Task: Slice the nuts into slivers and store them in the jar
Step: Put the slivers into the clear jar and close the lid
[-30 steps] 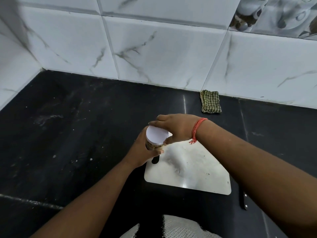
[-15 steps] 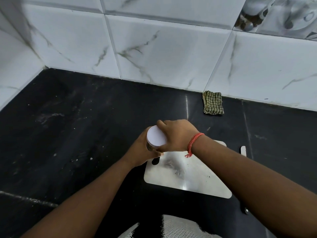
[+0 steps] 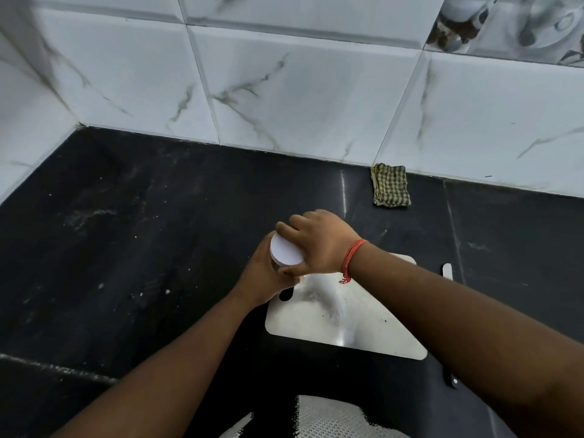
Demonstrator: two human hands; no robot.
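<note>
The right hand is curled over the white lid of the jar, its fingers wrapped round the far rim and the thumb side pressed against the near edge, so the lid is gripped from above. A red thread is tied round that wrist. The left hand clasps the jar's body from below and from the left, fingers bent round the side; only a narrow strip of the jar shows between the two hands, too little to tell what is inside. The jar is held tilted, lid facing up and toward the camera, just above the far left corner of the steel cutting board.

The board lies flat on the black counter, with a dark slot at its left edge and faint pale residue on its surface. A knife lies just beside the board's right edge, mostly hidden by the right forearm, with its blade tip visible at the far end. A folded checked cloth sits near the tiled wall, well apart from the hands.
</note>
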